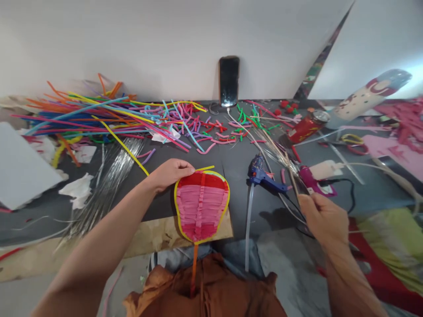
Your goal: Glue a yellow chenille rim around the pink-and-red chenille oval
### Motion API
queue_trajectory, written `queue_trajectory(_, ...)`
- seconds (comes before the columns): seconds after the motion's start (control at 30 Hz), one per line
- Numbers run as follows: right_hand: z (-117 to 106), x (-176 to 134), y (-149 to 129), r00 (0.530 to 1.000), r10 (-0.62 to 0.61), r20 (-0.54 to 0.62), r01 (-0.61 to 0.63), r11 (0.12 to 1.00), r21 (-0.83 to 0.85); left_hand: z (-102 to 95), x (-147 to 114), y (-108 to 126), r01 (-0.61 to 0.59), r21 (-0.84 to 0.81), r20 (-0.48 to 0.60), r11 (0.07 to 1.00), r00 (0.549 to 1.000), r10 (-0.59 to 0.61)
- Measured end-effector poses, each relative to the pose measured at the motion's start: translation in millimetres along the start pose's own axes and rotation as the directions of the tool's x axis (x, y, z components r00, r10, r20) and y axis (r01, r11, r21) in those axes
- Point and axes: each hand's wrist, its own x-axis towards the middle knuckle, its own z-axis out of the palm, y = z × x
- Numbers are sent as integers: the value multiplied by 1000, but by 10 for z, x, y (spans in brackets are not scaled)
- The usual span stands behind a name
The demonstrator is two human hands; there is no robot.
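Note:
A paddle-shaped fan of pink and red pipe cleaners, edged in yellow, stands before me with its orange stem pointing down to my lap. At its upper left edge, my left hand is closed in a pinch on a yellow pipe cleaner, whose short end sticks out over the fan's top. A long yellow length runs up-left from behind that hand. Off to the right, my right hand is closed around a thin tan stick. Between fan and right hand lies a blue glue gun with a clear glue stick.
Colourful pipe cleaners are heaped at the back left, above silvery strands. Cut pieces lie scattered behind the fan. A phone leans on the wall. A red can, a bottle and scissors are at the right.

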Motion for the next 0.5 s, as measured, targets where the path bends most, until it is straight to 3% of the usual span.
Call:
queue_trajectory(0.1,134,89,-43,957,-285,59,291,935,-204,5,-8,-4,-6,-13,-10,1000,1000,6)
queue_trajectory(0.2,341,260,-89,829,-506,240,560,739,-376,15,-23,-19,-45,26,-19,999,999,46)
queue_trajectory(0.27,468,372,-109,797,-503,333,604,675,-423,19,-27,-41,-81,65,-24,995,996,82)
queue_trajectory(0.37,576,490,-158,797,-419,434,597,652,-467,19,-17,-79,-73,51,-41,996,996,76)
queue_trajectory(0.5,493,560,-228,813,-343,471,571,629,-527,14,4,-91,-52,21,-12,998,999,52)
